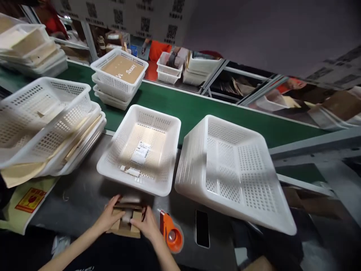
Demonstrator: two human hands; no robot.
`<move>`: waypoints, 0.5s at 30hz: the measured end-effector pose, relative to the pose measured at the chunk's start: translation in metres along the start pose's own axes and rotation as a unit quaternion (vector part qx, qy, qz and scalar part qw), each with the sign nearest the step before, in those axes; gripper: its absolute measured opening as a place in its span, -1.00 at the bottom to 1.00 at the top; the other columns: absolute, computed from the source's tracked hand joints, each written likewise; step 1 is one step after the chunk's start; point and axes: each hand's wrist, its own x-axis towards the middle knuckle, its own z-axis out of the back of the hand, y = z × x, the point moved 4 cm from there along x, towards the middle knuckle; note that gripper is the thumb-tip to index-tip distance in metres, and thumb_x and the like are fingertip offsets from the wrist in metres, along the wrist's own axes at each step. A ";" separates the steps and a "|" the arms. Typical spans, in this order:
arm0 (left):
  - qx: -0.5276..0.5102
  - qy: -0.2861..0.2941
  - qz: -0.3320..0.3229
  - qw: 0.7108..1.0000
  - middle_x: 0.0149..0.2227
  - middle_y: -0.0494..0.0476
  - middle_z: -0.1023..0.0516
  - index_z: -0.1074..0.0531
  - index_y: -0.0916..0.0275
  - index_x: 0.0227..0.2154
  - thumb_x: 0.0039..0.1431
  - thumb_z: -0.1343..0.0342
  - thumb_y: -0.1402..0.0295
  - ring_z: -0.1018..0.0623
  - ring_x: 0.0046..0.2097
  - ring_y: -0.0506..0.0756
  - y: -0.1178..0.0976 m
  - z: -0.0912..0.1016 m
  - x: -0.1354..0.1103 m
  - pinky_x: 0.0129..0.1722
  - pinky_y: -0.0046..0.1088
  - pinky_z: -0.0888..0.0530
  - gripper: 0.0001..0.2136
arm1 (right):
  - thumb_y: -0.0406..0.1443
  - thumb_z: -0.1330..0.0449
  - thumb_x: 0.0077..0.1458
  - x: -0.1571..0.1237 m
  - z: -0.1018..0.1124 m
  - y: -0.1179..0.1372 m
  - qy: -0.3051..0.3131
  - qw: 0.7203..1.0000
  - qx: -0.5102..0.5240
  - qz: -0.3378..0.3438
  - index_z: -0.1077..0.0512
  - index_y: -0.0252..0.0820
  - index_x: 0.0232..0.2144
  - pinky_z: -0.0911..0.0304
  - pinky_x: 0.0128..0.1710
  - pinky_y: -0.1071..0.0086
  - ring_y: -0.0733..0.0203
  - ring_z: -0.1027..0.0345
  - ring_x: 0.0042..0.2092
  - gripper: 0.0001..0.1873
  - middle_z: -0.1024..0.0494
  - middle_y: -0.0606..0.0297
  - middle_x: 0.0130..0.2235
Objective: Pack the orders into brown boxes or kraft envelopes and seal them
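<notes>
A small brown cardboard box [126,223] with open flaps lies on the grey table near its front edge. My left hand [109,217] grips its left side with fingers curled over the top flap. My right hand [146,225] holds its right side, fingers pressed on a flap. Just beyond the box stands a white perforated basket [169,131] holding a flat item with a printed label [141,152]. An orange tape dispenser [170,232] lies right beside my right hand.
A dark phone [202,228] lies flat right of the dispenser. A large empty white basket [262,205] stands tilted on the right. Stacked baskets [45,116] fill the left. More baskets [120,75] ride a green conveyor belt [191,107] behind. A person in orange [159,49] works beyond the belt.
</notes>
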 end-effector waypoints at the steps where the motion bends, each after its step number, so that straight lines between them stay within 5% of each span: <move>1: 0.027 -0.015 -0.030 0.999 0.26 0.35 -0.52 -0.44 0.06 0.28 0.12 -0.26 -0.14 -0.48 0.30 0.49 -0.001 0.001 -0.002 0.35 0.12 -0.38 -0.29 | -0.11 -0.55 -0.22 -0.001 0.004 0.001 -0.012 0.999 -0.036 0.030 -0.51 -0.14 0.00 -0.53 -0.04 -0.05 -0.16 -0.57 -0.08 -0.30 -0.63 0.08 -0.08; 4: 0.069 0.000 -0.138 0.988 0.16 0.24 -0.63 -0.59 -0.06 0.14 0.30 -0.11 0.02 -0.57 0.22 0.40 -0.002 0.011 -0.013 0.29 0.04 -0.47 -0.59 | -0.19 -0.47 -0.03 -0.008 0.014 0.011 0.004 0.983 -0.065 0.173 -0.52 0.03 0.17 -0.39 0.23 -0.18 -0.24 -0.47 0.21 -0.33 -0.56 0.04 0.21; 7: 0.101 0.076 -0.203 0.971 0.28 0.10 -0.54 -0.61 -0.18 0.12 0.31 -0.11 0.13 -0.48 0.33 0.39 -0.008 0.032 -0.027 0.36 0.08 -0.40 -0.63 | -0.33 -0.28 0.16 -0.020 0.025 0.024 0.092 0.962 -0.056 0.249 -0.56 0.22 0.15 -0.29 0.31 -0.21 -0.14 -0.40 0.31 -0.48 -0.58 0.21 0.23; 11: 0.131 0.143 -0.202 0.960 0.46 -0.10 -0.20 -0.49 -0.37 0.20 0.14 -0.30 0.16 -0.28 0.45 0.41 -0.028 0.056 -0.043 0.44 0.12 -0.24 -0.47 | -0.37 -0.28 0.05 -0.030 0.047 0.043 0.167 0.967 -0.002 0.194 -0.63 0.22 0.06 -0.01 0.42 -0.35 -0.21 -0.30 0.38 -0.46 -0.60 0.25 0.19; 15: 0.124 0.158 -0.154 0.968 0.48 0.11 -0.18 -0.47 -0.23 0.26 -0.07 -0.46 -0.01 -0.28 0.44 0.49 -0.032 0.048 -0.044 0.40 0.20 -0.24 -0.25 | -0.26 -0.51 -0.19 -0.025 0.049 0.053 0.161 0.974 0.022 0.157 -0.68 0.16 -0.04 0.24 0.46 -0.40 -0.32 -0.27 0.38 -0.44 -0.63 0.17 0.16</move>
